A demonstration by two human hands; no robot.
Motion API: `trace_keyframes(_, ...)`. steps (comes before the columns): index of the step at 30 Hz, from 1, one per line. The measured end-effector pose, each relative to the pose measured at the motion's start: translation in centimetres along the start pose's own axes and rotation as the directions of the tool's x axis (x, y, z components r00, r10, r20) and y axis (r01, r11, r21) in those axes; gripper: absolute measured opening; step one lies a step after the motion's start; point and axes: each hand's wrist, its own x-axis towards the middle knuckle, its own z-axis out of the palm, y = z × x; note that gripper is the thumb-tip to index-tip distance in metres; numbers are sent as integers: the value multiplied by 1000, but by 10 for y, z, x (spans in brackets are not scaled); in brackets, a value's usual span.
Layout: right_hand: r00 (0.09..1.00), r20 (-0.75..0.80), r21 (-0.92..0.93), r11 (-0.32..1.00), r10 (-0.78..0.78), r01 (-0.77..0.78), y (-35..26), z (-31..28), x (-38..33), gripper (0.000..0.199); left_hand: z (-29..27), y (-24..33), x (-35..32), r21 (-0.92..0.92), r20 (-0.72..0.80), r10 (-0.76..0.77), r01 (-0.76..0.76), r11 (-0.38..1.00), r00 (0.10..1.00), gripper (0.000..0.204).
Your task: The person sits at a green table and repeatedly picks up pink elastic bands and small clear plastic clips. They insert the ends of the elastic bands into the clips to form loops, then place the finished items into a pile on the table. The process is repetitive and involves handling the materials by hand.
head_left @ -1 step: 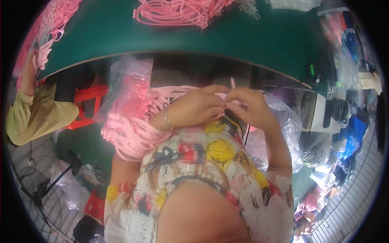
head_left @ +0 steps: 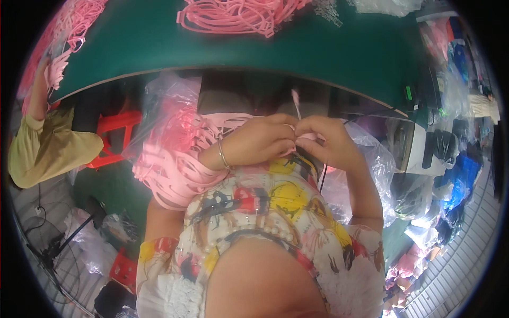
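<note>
Below counter's (head_left: 238, 53) near edge: right hand (head_left: 330, 137) grip pinched on pink strap (head_left: 306, 137); left hand (head_left: 262, 139) grip hidden, cannot tell. Pink bundle (head_left: 170, 175) over left forearm (head_left: 210, 160).

Pink strap end (head_left: 295, 97) now longer, higher and farther left above the right fingers (head_left: 314, 123)

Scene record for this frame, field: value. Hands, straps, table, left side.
left hand: fingers curled beside the right; grip partly hidden
right hand: thumb and fingers pinching a pink strap
left wrist: metal bracelet
left forearm: pink bundle draped over it
table: green; pink heap at far edge of view
left side: another person's tan sleeve, red stool
</note>
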Motion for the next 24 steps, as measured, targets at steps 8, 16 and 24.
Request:
trace_keyframes(8, 959, 276, 365, 916, 65, -167, -15, -36, -1, 20, -19, -6, -20, -175, -79, -24, 9, 985, 997, 15)
trace_keyframes(16, 999, 43, 533, 846, -32, 5, -13, 15, 27, 12, -36, 7, -51, -466, -262, -204, 61, 883, 943, 15)
trace_keyframes(24, 931, 226, 648, 670, 287, -363, -17, 43, 45, 13, -39, 26, -67, -738, -214, -417, 134, 662, 884, 13)
